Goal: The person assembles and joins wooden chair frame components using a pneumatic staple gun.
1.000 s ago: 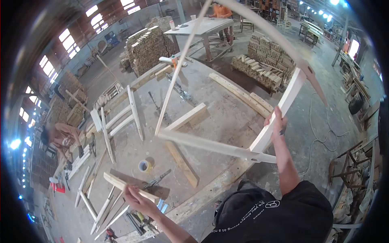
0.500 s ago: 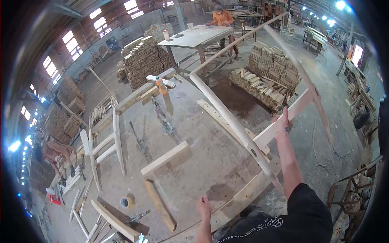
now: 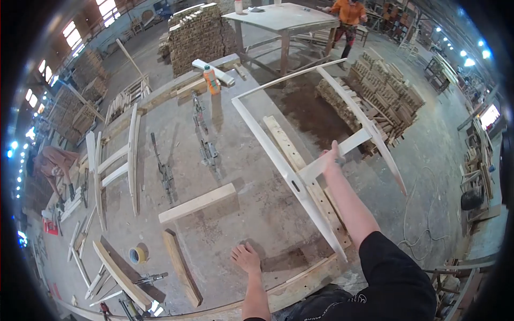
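My right hand (image 3: 330, 159) is wrapped round the wide crosspiece of a pale wooden chair frame (image 3: 261, 140). This frame has two long curved legs joined by the crosspiece and a thin rail at the far end. It lies low over the right side of the worktable, above a strip of wood with holes (image 3: 284, 142). My left hand (image 3: 247, 259) is spread, palm down, on the tabletop and holds nothing. A short board (image 3: 198, 203) lies beyond that hand, and a darker wooden strip (image 3: 182, 266) is to its left.
The worktable (image 3: 235, 176) carries metal clamps (image 3: 208, 150), an orange bottle (image 3: 211, 80), a tape roll (image 3: 137, 254) and a curved wooden piece (image 3: 120, 275). Another assembled frame (image 3: 115, 160) stands left. Wood stacks (image 3: 383, 91) sit beyond. One person (image 3: 349, 13) is behind; another (image 3: 53, 163) bends at left.
The chair frame has come down and left, nearer the tabletop, with my right hand still on its crosspiece. My left hand has moved left and spread out on the table. The view has shifted.
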`<action>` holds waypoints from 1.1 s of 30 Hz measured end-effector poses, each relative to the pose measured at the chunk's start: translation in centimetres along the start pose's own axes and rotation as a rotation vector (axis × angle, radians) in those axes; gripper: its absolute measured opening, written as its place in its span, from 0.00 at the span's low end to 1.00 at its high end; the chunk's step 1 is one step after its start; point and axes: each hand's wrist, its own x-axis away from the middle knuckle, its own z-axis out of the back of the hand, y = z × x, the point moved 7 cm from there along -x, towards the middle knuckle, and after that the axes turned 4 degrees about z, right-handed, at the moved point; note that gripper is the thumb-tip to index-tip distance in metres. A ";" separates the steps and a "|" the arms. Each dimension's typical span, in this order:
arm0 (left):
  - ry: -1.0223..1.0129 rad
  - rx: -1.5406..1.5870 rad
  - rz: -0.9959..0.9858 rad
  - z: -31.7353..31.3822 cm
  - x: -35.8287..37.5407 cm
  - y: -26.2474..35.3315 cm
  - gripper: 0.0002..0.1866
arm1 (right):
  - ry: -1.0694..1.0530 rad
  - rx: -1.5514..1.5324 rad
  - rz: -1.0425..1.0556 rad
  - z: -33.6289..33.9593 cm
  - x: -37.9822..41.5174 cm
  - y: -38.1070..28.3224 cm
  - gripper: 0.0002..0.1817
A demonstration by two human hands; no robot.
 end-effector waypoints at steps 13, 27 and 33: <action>-0.076 -0.069 0.035 -2.2 -0.7 -0.8 0.14 | 0.162 0.432 0.186 -19.7 -5.2 17.7 0.50; -0.142 -0.056 0.047 -2.7 -0.7 -1.1 0.13 | -0.497 0.810 0.103 -23.6 -5.0 19.6 0.45; -0.116 -0.065 0.024 -1.9 -1.2 -0.5 0.12 | -0.640 1.131 0.152 -23.0 -5.0 17.2 0.41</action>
